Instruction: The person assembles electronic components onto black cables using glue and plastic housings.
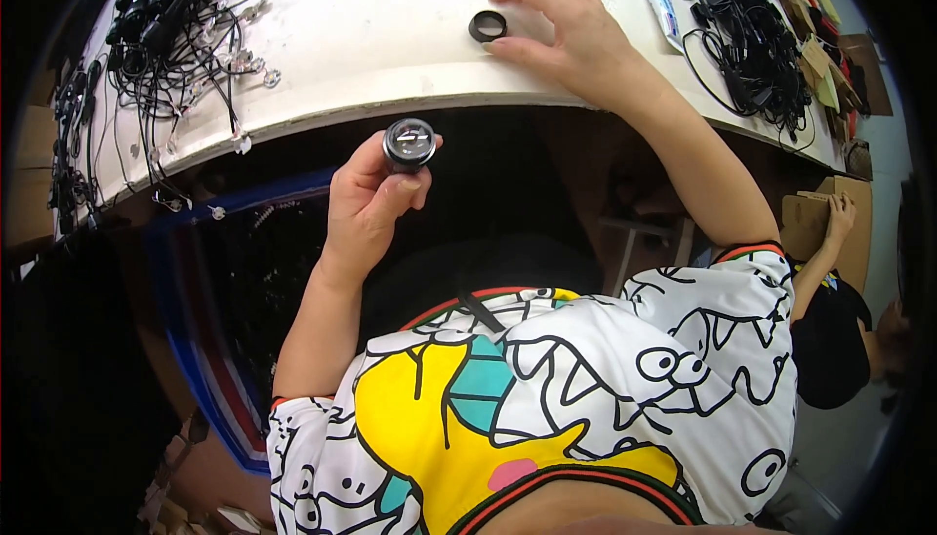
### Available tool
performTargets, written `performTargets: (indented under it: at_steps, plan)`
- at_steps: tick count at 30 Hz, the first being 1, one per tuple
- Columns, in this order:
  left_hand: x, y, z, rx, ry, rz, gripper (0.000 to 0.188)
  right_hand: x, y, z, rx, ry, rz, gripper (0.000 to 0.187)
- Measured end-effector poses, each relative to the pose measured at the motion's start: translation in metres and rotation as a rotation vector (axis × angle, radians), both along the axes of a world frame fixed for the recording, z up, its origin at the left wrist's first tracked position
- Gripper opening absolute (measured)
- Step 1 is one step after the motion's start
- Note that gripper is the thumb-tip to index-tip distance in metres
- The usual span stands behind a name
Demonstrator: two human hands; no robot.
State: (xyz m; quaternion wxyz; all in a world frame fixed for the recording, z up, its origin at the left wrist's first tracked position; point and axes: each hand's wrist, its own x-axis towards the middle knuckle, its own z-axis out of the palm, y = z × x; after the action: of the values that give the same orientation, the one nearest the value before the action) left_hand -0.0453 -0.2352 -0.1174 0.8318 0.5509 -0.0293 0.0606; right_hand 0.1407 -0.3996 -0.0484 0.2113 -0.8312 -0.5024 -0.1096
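Black ring (476, 29) is on the counter (371, 47), right hand (576, 47) beside it, fingers spread wide, thumb at its edge, seemingly not gripping; best pinch the rim only, with left hand (363, 198) fingers, wrapped round the lens-ended cylinder (408, 149), clear of its glass (409, 138).

A long, flat white table (332, 57) stretches across, with deep shadow beneath it. Pale grey floor (886, 169) shows at right, beside a brown cardboard box (802, 226).
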Motion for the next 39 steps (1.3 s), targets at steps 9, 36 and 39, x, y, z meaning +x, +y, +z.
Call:
performTargets:
  at_steps: [9,36,39]
  plan:
    - [0.003,-0.007,-0.001,0.118,0.073,0.043,0.032,-0.037,0.009,0.031,-0.025,0.448,0.251,0.031]
    - [-0.001,-0.028,0.006,0.366,-0.018,0.014,0.025,-0.090,-0.014,0.029,-0.239,0.456,0.082,0.028]
    - [0.002,-0.023,0.005,0.318,-0.011,0.010,0.026,-0.083,-0.018,0.022,0.031,0.297,0.338,0.025]
